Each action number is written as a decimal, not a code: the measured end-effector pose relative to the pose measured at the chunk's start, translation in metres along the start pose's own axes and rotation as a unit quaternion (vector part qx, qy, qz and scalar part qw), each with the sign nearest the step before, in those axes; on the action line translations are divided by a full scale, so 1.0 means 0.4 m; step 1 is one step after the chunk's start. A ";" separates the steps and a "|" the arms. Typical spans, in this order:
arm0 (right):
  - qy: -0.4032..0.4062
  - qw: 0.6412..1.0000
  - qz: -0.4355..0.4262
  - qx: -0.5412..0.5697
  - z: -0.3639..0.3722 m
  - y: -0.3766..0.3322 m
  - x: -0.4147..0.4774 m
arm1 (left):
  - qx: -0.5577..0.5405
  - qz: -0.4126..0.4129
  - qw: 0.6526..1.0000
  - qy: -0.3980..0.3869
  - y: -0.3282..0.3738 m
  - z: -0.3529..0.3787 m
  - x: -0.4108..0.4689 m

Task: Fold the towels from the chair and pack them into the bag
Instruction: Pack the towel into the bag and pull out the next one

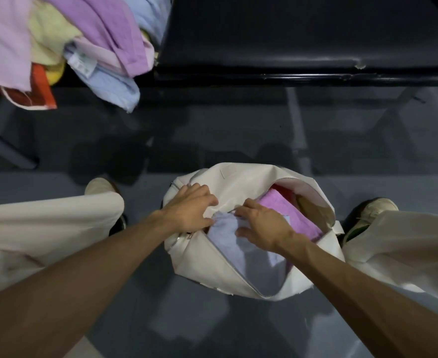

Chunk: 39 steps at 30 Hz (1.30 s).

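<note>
A cream zip bag (207, 270) lies open on the floor between my feet. Inside it a folded light-blue towel (228, 239) sits at the near left, a folded pink towel (287, 210) beside it, and something red (283, 189) at the far end. My left hand (189, 210) grips the bag's far edge by the zip opening. My right hand (261, 224) rests on the light-blue towel, fingers spread and pressing it down. A heap of unfolded towels (88, 42), purple, pink, yellow, blue and orange, lies at the upper left.
A black padded bench (303, 40) runs across the top right, its front rail close above the bag. My cream trouser legs and shoes (367, 210) flank the bag. A dark metal leg (3, 148) stands on the grey floor at left.
</note>
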State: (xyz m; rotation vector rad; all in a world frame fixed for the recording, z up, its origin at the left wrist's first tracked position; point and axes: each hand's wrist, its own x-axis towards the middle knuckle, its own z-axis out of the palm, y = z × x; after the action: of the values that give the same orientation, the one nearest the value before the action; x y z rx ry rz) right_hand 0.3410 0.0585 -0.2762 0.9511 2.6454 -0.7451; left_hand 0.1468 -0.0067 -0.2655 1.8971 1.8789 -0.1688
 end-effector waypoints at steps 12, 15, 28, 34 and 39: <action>0.046 0.997 -0.061 -0.003 -0.018 -0.018 -0.013 | 0.079 0.023 0.977 0.199 -0.016 0.005 -0.046; 0.039 0.991 -0.128 0.012 -0.022 -0.036 -0.003 | -0.011 0.011 0.960 0.278 -0.043 0.014 -0.064; 0.059 0.998 0.007 0.022 0.045 -0.089 0.072 | -0.034 -0.028 0.968 0.247 -0.020 -0.003 -0.067; -0.032 0.999 -0.008 0.039 -0.066 -0.069 -0.015 | -0.081 -0.083 0.982 0.152 0.023 -0.061 -0.064; -0.011 0.999 -0.002 -0.046 -0.222 -0.056 -0.098 | -0.103 -0.036 0.989 0.103 0.050 -0.191 -0.087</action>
State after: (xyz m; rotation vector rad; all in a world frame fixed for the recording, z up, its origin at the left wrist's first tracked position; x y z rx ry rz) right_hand 0.3522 0.0707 -0.1780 0.9078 2.6384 -0.6259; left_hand 0.1465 -0.0071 -0.1790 1.7626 2.0137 0.2000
